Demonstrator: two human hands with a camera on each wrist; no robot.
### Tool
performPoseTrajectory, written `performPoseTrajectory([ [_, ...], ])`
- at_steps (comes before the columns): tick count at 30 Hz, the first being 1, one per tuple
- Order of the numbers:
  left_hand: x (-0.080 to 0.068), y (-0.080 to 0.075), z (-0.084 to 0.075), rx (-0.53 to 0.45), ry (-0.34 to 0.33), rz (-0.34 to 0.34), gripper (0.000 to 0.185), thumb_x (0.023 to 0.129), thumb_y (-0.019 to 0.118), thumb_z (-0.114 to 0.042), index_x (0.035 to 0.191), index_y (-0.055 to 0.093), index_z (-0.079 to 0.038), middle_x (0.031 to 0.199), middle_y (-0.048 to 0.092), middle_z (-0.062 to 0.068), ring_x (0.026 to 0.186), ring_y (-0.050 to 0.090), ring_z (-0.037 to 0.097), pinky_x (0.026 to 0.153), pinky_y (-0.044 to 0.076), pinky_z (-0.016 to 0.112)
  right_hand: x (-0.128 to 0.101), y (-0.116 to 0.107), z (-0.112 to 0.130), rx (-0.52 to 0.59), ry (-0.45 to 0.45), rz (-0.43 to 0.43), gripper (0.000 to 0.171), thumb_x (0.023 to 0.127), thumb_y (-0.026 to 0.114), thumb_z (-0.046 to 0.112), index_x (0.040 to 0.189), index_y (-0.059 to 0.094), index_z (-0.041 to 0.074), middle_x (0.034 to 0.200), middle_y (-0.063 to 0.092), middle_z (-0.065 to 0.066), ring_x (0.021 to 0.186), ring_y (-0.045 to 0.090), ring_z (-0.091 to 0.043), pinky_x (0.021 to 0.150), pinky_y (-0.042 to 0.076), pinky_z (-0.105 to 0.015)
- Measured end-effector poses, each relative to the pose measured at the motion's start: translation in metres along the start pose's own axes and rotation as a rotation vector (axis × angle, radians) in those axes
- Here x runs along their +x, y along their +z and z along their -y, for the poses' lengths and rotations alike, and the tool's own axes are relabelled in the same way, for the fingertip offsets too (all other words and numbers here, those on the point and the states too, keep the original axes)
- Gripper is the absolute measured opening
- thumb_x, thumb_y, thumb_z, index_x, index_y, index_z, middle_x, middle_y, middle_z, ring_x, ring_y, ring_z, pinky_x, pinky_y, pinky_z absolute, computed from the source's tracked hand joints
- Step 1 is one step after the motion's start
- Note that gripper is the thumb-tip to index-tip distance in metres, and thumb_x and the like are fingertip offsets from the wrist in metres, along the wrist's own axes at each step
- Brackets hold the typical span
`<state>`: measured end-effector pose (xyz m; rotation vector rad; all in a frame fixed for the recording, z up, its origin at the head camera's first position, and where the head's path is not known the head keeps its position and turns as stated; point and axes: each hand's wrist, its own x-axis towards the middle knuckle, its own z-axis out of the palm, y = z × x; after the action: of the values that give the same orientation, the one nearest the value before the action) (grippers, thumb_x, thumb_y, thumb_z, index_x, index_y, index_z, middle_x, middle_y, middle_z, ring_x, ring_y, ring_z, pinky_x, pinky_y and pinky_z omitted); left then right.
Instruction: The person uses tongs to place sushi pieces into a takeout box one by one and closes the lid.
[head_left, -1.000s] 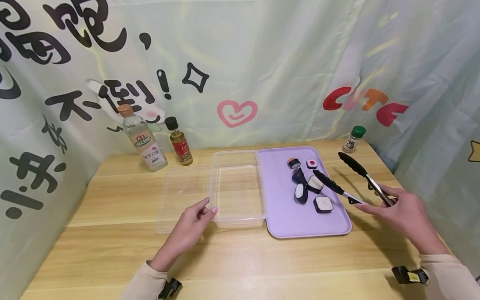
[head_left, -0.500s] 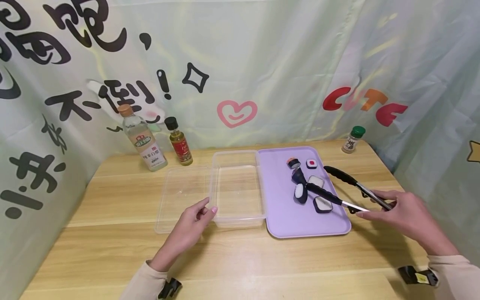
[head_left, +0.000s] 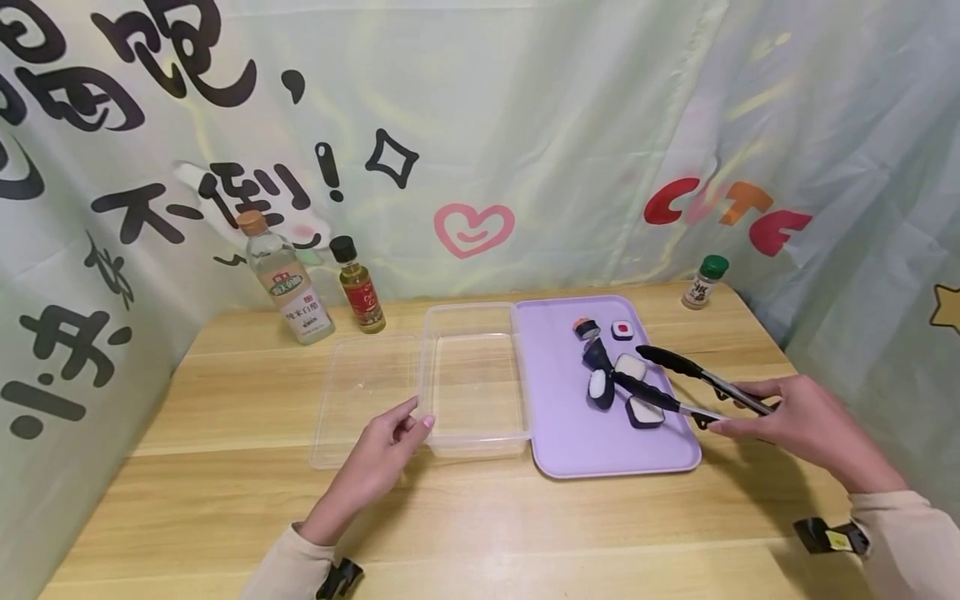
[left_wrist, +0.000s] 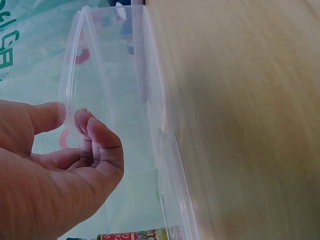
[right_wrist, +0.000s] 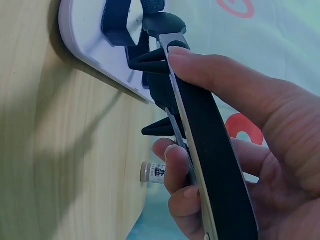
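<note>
My right hand (head_left: 787, 417) grips a pair of black-tipped metal tongs (head_left: 675, 379) by the handle (right_wrist: 205, 140), thumb on top. The two tips straddle a white-topped sushi piece (head_left: 630, 365) on the purple tray (head_left: 570, 442). Several other toy sushi pieces lie there, among them one with a red centre (head_left: 622, 329) and a square one (head_left: 645, 412). My left hand (head_left: 390, 442) rests with loosely curled fingers against the near left corner of a clear plastic box (head_left: 474, 379); the left wrist view shows its fingertips (left_wrist: 82, 120) at the box's rim (left_wrist: 70, 75).
A clear lid (head_left: 363, 396) lies left of the box. A tall vinegar bottle (head_left: 288, 283) and a small oil bottle (head_left: 358, 287) stand at the back left. A green-capped spice jar (head_left: 703, 283) stands at the back right. Printed cloth walls surround the wooden table (head_left: 225, 500).
The tongs have swung down and left, from above the tray's right edge to around a white-topped sushi piece, and their tips have narrowed. The left hand has stayed still.
</note>
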<state>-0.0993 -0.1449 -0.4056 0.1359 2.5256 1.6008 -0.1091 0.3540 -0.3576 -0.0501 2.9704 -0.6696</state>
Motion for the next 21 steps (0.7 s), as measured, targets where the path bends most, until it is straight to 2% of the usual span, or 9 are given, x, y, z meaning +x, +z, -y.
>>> performPoseTrajectory([
  [2,-0.0001,0.0002,-0.0001,-0.003,-0.001,0.0,0.064,0.104,0.061,-0.032,0.148,0.043,0.009,0.09,0.056,0.004,0.068,0.048,0.014,0.057,0.042,0.026,0.0009,-0.0007,0.0011,0.004,0.005,0.014,0.083,0.075,0.087,0.052,0.128,0.065,-0.008,0.092,0.065,-0.031,0.085,0.054,-0.03,0.059,0.038,-0.03],
  [3,-0.0003,0.0003,-0.0003,-0.006,-0.001,0.001,0.063,0.104,0.061,-0.032,0.149,0.043,0.009,0.089,0.056,0.004,0.068,0.048,0.014,0.057,0.042,0.026,0.0013,-0.0011,0.0017,0.009,0.007,0.02,0.083,0.076,0.087,0.052,0.129,0.065,-0.008,0.081,0.062,-0.023,0.082,0.051,-0.027,0.057,0.036,-0.029],
  [4,-0.0002,0.0004,-0.0002,-0.007,0.0,0.0,0.063,0.104,0.061,-0.032,0.148,0.043,0.009,0.089,0.056,0.004,0.068,0.048,0.014,0.057,0.042,0.026,0.0015,-0.0017,0.0022,0.014,0.009,0.025,0.083,0.076,0.087,0.051,0.129,0.065,-0.008,0.073,0.057,-0.015,0.08,0.05,-0.025,0.056,0.035,-0.029],
  [6,-0.0004,0.0005,-0.0005,-0.007,0.0,-0.001,0.063,0.104,0.061,-0.032,0.149,0.043,0.008,0.089,0.056,0.004,0.068,0.048,0.014,0.057,0.042,0.026,0.0021,-0.0027,0.0033,0.029,0.017,0.039,0.083,0.076,0.087,0.05,0.13,0.064,-0.009,0.067,0.042,-0.001,0.076,0.045,-0.022,0.054,0.033,-0.029],
  [15,-0.0004,0.0008,-0.0003,-0.005,0.001,-0.004,0.062,0.104,0.06,-0.032,0.149,0.043,0.008,0.089,0.057,0.005,0.066,0.048,0.014,0.057,0.043,0.026,0.0035,-0.0072,0.0053,0.073,0.045,0.076,0.081,0.076,0.087,0.049,0.13,0.064,-0.008,0.067,0.039,0.001,0.065,0.034,-0.015,0.05,0.029,-0.031],
  [17,-0.0004,0.0008,0.0,-0.004,0.003,-0.005,0.062,0.104,0.06,-0.032,0.149,0.044,0.008,0.089,0.057,0.005,0.066,0.048,0.014,0.057,0.043,0.026,0.0041,-0.0078,0.0045,0.072,0.042,0.077,0.08,0.076,0.087,0.048,0.129,0.065,-0.008,0.07,0.047,-0.001,0.065,0.034,-0.015,0.05,0.029,-0.03],
  [19,-0.0005,0.0007,0.0002,-0.003,0.004,-0.006,0.062,0.104,0.06,-0.032,0.148,0.044,0.008,0.089,0.057,0.004,0.066,0.048,0.013,0.057,0.043,0.026,0.0049,-0.0088,0.0033,0.069,0.032,0.073,0.079,0.076,0.088,0.047,0.128,0.066,-0.008,0.079,0.06,-0.012,0.068,0.038,-0.015,0.052,0.031,-0.029],
  [21,-0.0005,0.0005,0.0005,0.002,0.007,-0.008,0.062,0.104,0.06,-0.032,0.148,0.044,0.008,0.089,0.056,0.004,0.066,0.047,0.014,0.057,0.042,0.026,0.0055,-0.0096,0.0023,0.067,0.028,0.072,0.079,0.075,0.088,0.047,0.127,0.066,-0.009,0.092,0.067,-0.019,0.069,0.04,-0.016,0.053,0.032,-0.029],
])
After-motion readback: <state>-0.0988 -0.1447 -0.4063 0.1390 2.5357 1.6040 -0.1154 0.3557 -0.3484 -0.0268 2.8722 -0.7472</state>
